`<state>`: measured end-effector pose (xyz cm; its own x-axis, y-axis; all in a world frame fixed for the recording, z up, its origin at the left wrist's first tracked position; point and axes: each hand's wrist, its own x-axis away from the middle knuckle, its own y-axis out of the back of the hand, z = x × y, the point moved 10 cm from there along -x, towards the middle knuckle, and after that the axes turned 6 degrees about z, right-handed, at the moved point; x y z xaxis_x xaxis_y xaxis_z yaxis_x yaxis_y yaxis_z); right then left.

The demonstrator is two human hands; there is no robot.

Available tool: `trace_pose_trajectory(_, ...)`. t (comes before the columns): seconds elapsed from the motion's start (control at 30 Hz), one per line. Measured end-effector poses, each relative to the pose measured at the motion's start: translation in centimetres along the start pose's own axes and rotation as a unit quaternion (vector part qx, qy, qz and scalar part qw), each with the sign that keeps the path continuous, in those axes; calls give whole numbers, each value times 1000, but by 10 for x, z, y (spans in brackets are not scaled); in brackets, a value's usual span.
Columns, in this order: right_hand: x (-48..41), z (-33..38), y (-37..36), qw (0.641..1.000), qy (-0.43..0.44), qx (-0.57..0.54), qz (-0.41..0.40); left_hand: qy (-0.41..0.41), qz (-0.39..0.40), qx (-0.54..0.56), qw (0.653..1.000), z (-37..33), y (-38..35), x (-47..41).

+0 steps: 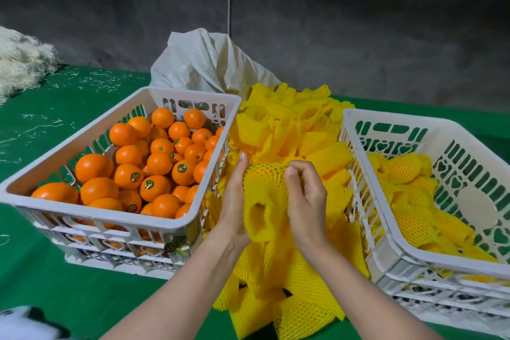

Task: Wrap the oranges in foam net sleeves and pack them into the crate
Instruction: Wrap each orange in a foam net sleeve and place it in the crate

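Between two crates I hold an orange inside a yellow foam net sleeve (263, 196); its open end hangs toward me. My left hand (234, 201) grips the sleeve's left side, thumb up. My right hand (305, 199) pinches the sleeve's right side with curled fingers. The white crate on the left (91, 218) is full of bare oranges (154, 163), some with stickers. The white crate on the right (408, 251) holds several oranges wrapped in sleeves (414, 201).
A heap of loose yellow foam sleeves (298, 132) fills the gap between the crates and spills toward me. A white woven sack (204, 63) stands behind it. Pale straw-like packing (19, 61) lies at far left on the green table cover (55, 107).
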<state>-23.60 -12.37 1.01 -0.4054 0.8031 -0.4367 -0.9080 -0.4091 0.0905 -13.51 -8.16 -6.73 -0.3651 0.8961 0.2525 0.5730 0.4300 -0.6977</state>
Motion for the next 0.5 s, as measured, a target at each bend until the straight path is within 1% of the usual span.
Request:
trace_pose_trajectory(0.1,-17,-12,14,997,-61,-38,-32,-13,13,-2,1000,-5,-7,1)
trace_pose_trajectory(0.17,-24,-17,17,995,-87,-46,-35,-12,29,15,999,-2,-11,0)
trace_pose_trajectory(0.27,-27,-27,12,991,-114,-71,-27,-2,55,-2,998,-2,-13,-2)
trace_pose_trajectory(0.33,-25,-30,6,988,-117,-96,-17,5,63,-1,998,-1,-13,-4)
trace_pose_trajectory(0.4,-23,-30,2,989,-106,-98,-6,8,64,1,998,1,-11,-7)
trace_pose_trajectory(0.5,-22,-25,-4,995,-72,-60,18,5,48,23,999,2,-5,-12)
